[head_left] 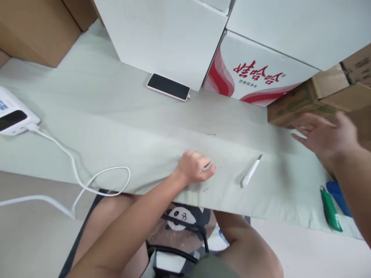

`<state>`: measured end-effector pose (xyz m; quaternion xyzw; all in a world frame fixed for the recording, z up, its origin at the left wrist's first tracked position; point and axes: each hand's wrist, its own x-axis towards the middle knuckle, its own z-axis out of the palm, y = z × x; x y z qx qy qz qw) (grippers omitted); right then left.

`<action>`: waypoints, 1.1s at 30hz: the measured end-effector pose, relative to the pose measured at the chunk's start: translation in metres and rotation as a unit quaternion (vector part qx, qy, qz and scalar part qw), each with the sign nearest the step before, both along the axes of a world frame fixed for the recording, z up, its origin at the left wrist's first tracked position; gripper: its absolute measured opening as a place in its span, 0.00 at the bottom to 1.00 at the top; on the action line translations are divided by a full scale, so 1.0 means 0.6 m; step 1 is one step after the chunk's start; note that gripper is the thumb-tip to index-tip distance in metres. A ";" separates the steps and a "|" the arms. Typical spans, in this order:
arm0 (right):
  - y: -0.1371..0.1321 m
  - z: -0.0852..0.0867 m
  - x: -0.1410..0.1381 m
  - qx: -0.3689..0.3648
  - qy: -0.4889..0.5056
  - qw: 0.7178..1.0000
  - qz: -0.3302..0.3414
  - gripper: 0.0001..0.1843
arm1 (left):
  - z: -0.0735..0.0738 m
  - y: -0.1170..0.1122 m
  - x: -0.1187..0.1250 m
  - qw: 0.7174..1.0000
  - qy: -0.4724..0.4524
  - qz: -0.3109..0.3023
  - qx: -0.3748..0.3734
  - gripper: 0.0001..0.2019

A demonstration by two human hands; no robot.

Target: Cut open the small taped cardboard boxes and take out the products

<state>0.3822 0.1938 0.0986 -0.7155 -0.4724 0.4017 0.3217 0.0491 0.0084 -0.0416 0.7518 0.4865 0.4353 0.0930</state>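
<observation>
A: Where does the knife lie from your hands?

B: The white knife (251, 173) is flat on the desk (110, 127), to the right of your left hand (193, 166) and, in this view, nearer you than your right hand (333, 137). It sits between the two.

A: And its long axis?

B: It slants. The butt end points back toward you and slightly left; the dark blade points away and right. Your left hand looks nearer to the butt.

A: How are your hands?

B: Your left rests on the desk, loosely curled, a gap between thumb and forefinger, nothing showing in it. Your right is blurred, fingers loosely spread, no object visible in it. It overlaps the brown carton (285, 109) in view; you cannot tell here whether they touch.

A: What surrounds you?

B: A pale cloth covers the desk. A green object (330, 208) and a blue object (337, 196) lie at the near edge, by your right forearm. Ahead, a phone (168, 87) lies at the foot of a white box (174, 34), beside a red-and-white box (243, 69). Well to your left, a white device (26, 117) trails a cable (75, 170) over the edge.
</observation>
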 end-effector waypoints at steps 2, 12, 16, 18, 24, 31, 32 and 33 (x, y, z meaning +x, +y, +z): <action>-0.031 -0.011 -0.039 -0.075 0.034 0.997 -0.006 0.26 | 0.000 -0.009 0.000 1.000 0.008 -0.003 -0.015 0.21; -0.277 -0.014 -0.142 -0.143 -0.156 0.946 0.244 0.29 | 0.018 -0.087 -0.054 0.987 0.130 -0.076 -0.061 0.21; -0.246 -0.001 -0.280 -0.071 -0.224 0.917 0.323 0.30 | 0.062 -0.091 -0.095 0.981 0.099 -0.051 -0.159 0.19; -0.226 -0.009 -0.382 0.001 -0.242 0.896 0.373 0.26 | 0.082 -0.091 -0.119 0.971 0.074 -0.033 -0.227 0.18; -0.186 -0.041 -0.762 0.215 -0.284 0.787 0.503 0.22 | 0.100 -0.092 -0.180 0.935 -0.007 -0.031 -0.354 0.16; -0.182 -0.013 -1.130 0.362 -0.353 0.684 0.526 0.37 | 0.104 -0.098 -0.214 0.923 -0.013 -0.114 -0.368 0.13; -0.182 -0.008 -1.159 0.365 -0.356 0.686 0.519 0.37 | 0.109 -0.100 -0.225 0.921 -0.015 -0.123 -0.369 0.12; -0.181 -0.005 -1.183 0.360 -0.363 0.690 0.511 0.37 | 0.113 -0.102 -0.235 0.921 -0.018 -0.123 -0.370 0.11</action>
